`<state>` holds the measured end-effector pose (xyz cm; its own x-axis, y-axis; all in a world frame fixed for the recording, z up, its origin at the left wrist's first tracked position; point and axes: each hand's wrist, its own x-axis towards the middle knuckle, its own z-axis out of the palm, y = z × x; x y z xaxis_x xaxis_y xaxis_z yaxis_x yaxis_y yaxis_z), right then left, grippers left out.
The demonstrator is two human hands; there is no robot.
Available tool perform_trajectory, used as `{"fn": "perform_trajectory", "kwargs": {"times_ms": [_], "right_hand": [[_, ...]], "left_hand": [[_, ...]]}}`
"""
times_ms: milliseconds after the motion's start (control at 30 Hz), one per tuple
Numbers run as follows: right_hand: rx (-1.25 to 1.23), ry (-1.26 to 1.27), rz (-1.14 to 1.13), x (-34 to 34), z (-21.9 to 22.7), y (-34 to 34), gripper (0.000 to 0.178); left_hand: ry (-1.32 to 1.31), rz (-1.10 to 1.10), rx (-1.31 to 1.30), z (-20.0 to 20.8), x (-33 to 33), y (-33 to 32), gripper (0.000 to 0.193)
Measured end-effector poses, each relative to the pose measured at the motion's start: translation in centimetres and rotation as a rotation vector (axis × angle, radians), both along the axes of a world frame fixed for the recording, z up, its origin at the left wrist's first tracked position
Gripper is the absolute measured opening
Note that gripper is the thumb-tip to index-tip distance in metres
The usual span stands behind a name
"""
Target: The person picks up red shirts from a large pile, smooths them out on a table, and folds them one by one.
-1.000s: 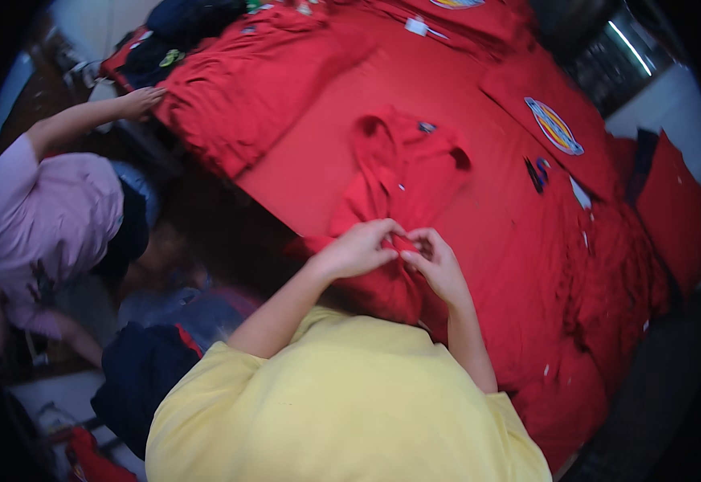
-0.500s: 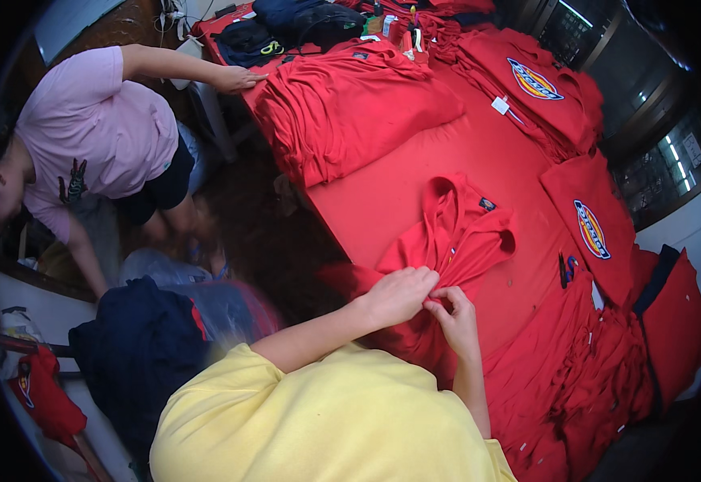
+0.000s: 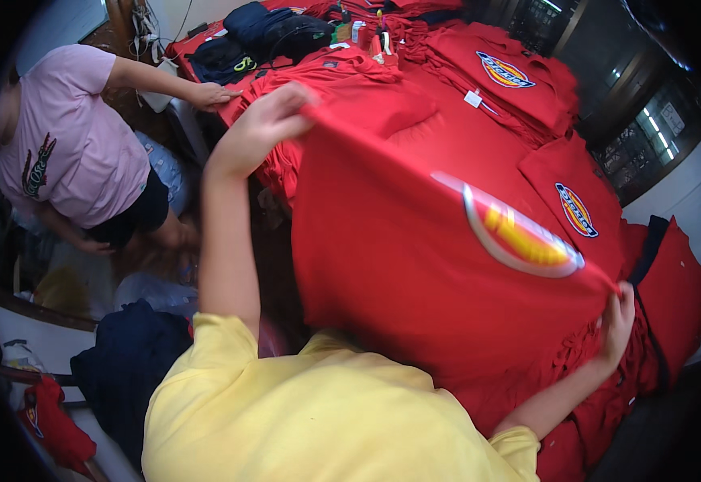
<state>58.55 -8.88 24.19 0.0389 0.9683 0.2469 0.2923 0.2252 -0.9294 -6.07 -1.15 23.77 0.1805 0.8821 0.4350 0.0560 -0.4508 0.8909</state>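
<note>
A red T-shirt [image 3: 382, 249] is stretched wide between my raised hands, with a blurred blue, white and yellow print on its front. My left hand [image 3: 266, 124] pinches one upper corner, slightly smeared by motion. At the opposite corner my right hand [image 3: 617, 321] is closed on the fabric, lower and farther right. The cloth hangs down toward my body and hides much of the red table [image 3: 479, 136] behind it.
Folded red shirts [image 3: 527, 88] with printed fronts are stacked at the far right, and another printed shirt [image 3: 555, 173] lies nearer. Dark clothing [image 3: 278, 32] lies at the table's far end. A person in a pink shirt [image 3: 85, 128] stands at left, one hand on the table edge. Dark blue cloth [image 3: 129, 361] is piled at my left.
The bunched red T-shirt has been lifted and spread out. My hands have moved apart, left up and outward, right to the right. The person in pink has straightened up.
</note>
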Motion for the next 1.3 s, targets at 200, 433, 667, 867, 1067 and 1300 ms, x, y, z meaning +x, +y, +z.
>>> {"fn": "perform_trajectory", "kwargs": {"times_ms": [200,433,667,867,1067,1300], "right_hand": [[0.174,0.185,-0.243,-6.8,-5.9,14.9,0.057],[-0.192,-0.516,-0.057,-11.4,-15.4,2.6,0.022],[-0.380,-0.502,0.055,-13.0,-15.7,-5.7,0.032],[-0.244,-0.966,-0.248,-16.3,-19.7,-4.1,0.030],[-0.091,-0.717,-0.642,-14.0,-18.8,-4.3,0.010],[-0.237,-0.745,-0.570,-13.2,-19.1,-7.1,0.023]], "left_hand": [[0.170,0.358,0.131,-3.3,5.8,12.5,0.068],[1.089,0.201,-0.233,-15.6,8.5,1.2,0.069],[0.750,0.283,-0.246,-18.8,5.1,-7.9,0.062],[0.882,0.194,-0.112,-17.5,6.2,-5.8,0.053],[0.497,0.246,-0.299,-18.8,3.0,-4.8,0.013],[0.324,0.157,-0.524,-21.1,2.7,-5.3,0.019]]}}
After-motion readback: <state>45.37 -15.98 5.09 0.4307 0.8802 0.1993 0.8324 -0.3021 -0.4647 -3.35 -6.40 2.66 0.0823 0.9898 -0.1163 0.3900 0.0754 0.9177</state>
